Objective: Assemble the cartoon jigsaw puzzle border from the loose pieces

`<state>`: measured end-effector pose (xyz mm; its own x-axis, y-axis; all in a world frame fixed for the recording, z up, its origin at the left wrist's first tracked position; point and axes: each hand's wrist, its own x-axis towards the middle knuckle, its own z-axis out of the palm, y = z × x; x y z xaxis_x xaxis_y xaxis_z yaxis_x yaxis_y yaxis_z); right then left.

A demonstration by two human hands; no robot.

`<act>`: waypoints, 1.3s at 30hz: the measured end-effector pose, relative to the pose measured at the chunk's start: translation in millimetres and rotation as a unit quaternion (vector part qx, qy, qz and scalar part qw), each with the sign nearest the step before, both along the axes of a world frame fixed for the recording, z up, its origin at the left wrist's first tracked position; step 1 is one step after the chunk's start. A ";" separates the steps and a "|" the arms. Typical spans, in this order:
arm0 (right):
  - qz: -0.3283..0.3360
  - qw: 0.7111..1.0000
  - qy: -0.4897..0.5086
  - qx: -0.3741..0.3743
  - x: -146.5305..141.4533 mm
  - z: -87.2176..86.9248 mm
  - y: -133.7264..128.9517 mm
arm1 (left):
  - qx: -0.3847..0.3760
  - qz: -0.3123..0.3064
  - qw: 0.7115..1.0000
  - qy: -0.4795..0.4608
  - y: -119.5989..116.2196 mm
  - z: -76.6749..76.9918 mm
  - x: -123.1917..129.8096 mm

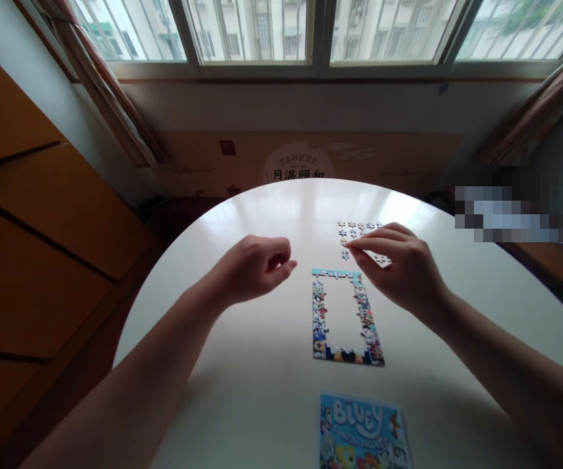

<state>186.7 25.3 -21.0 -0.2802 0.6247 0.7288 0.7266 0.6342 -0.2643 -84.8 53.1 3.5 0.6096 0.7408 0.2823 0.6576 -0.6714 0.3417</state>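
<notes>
Far left: wooden cabinet (32, 260), then a bunched curtain (100, 85). Left hand (256, 267) over the white table (252, 365), loosely curled, thumb tip near the bent fingers; can't tell if anything's inside. Right of it, the puzzle border (319, 326) lies flat, a joined rectangle with white tabletop showing through its middle. Nearer the viewer, a blue packet (362, 430) lettered "BLUEY", cut off by the bottom edge. Beyond the border, loose puzzle pieces (352, 225) in rough rows, some hidden by the right hand (403, 260). That hand has thumb and index nearly together, tips at the pieces' left column; can't tell if one is gripped. Far right: second curtain (539, 104), pixelated patch (510, 215) below.
</notes>
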 end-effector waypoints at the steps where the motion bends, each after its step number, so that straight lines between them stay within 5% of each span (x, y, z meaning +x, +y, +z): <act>1: -0.006 1.000 0.015 0.003 0.6 8.3 -2.9 | 0.012 0.021 1.000 0.006 1.3 5.9 -7.3; 5: -0.015 0.998 0.056 -0.024 4.8 30.3 -18.2 | -0.005 0.099 0.992 0.083 10.4 18.3 -39.2; 11: -0.005 0.985 0.135 -0.104 7.9 22.9 -46.0 | -0.196 0.172 0.943 0.208 19.8 12.2 -65.8; 15: 0.020 0.992 0.110 -0.054 -0.3 13.8 -62.1 | -0.278 0.174 0.909 0.259 16.6 12.6 -59.5; 25: -0.013 0.996 0.088 -0.012 12.8 -13.5 -53.0 | -0.265 0.171 0.887 0.336 7.8 16.4 -26.5; 31: 0.029 0.997 0.069 -0.003 9.0 -15.0 -50.9 | -0.263 0.131 0.904 0.310 5.4 17.3 -25.0; 39: 0.139 0.990 -0.008 -0.030 -2.9 -24.6 -47.5 | -0.182 -0.059 0.964 0.185 -11.7 2.9 5.3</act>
